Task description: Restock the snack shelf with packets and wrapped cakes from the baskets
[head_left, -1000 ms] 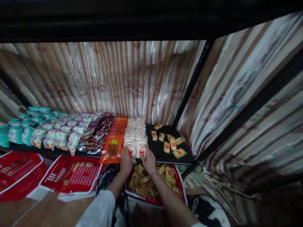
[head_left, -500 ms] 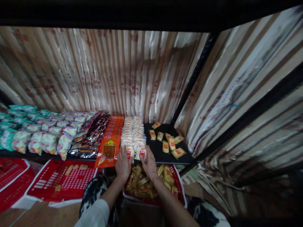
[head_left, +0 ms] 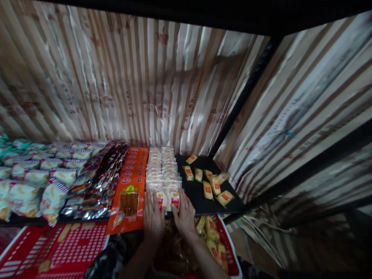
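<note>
Two rows of clear-wrapped white rice crackers (head_left: 162, 170) run front to back on a black shelf. At the front end, my left hand (head_left: 154, 215) lies along the left side of the rows, fingers stretched out, thumb by a cracker packet with a red label (head_left: 160, 199). My right hand (head_left: 184, 215) rests against the right side, fingers extended and its thumb beside the other front packet (head_left: 174, 198). Both hands touch the rows without a closed grip. Left of them stands a flat orange snack bag (head_left: 129, 190) whose lower end overhangs the shelf edge.
Several yellow-wrapped snacks (head_left: 215, 185) lie scattered on the black shelf (head_left: 190, 193) at right. Below, a red basket (head_left: 228, 242) holds more of them; another red basket (head_left: 78, 248) sits left. Dark foil packets (head_left: 100, 180) and white puffy bags (head_left: 54, 199) fill the shelf's left. A black post (head_left: 244, 99) rises behind.
The view has moved closer and shifted, so the shelf appears lower and larger. My hands stay at the front of the cracker rows, their fingers lying straighter along the sides.
</note>
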Demonstrator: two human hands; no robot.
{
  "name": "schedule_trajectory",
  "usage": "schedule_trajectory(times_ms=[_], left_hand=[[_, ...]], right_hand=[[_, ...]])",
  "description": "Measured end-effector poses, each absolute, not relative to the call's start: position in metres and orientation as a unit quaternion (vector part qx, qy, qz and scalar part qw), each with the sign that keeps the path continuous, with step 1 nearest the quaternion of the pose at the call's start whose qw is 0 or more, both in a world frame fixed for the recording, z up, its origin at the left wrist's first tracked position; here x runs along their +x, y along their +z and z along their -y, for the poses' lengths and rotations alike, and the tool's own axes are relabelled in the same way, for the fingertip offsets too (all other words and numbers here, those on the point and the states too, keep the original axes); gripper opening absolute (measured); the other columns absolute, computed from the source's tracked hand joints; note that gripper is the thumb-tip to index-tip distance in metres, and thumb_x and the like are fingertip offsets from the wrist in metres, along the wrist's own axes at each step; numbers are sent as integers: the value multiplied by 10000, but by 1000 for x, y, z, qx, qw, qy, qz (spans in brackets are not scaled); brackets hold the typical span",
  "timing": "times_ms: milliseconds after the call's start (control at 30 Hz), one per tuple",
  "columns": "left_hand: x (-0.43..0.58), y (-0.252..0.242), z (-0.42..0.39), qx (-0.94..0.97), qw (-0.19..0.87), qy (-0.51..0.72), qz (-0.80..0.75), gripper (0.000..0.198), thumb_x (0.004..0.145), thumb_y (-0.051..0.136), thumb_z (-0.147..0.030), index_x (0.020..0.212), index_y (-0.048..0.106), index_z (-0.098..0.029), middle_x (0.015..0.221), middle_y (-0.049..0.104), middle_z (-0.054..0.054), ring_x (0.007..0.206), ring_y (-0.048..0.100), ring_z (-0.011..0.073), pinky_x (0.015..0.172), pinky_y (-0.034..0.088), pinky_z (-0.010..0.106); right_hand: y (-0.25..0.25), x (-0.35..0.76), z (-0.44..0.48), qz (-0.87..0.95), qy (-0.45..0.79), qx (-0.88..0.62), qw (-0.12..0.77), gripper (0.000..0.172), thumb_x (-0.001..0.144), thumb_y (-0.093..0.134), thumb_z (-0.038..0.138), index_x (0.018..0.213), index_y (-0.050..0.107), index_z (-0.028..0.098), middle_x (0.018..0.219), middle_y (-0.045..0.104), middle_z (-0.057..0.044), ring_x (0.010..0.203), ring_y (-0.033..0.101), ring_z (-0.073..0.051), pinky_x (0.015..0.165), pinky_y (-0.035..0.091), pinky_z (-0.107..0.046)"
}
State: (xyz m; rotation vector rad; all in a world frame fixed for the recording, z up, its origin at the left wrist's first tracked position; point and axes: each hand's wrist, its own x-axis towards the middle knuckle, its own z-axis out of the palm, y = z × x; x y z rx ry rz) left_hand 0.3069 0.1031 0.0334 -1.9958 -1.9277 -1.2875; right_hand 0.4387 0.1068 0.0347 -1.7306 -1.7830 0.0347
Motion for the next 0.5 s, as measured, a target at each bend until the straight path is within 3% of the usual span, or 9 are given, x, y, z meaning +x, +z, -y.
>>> schedule_trajectory(times_ms=[267, 500], left_hand=[[322, 55, -95, -624, 33, -461, 630, 688, 860, 400, -214, 1453, 58, -144, 1518, 63, 198, 1378, 138, 355, 1036, 294, 577], [323, 54, -94, -642, 48, -438, 627, 553, 829, 482, -227, 1369, 372, -176, 1528, 81, 144, 1379, 95, 383, 1039, 274, 605]], right_hand=[[30, 438, -109, 680, -15, -651, 337, 656, 894, 360, 419, 1457, 111, 190, 1422, 381, -141, 1291, 368, -296, 994, 340, -489], [30, 434, -112, 677, 1, -648, 350, 636, 899, 335, 431, 1455, 128, 204, 1428, 368, -149, 1315, 337, -307, 994, 329, -524]])
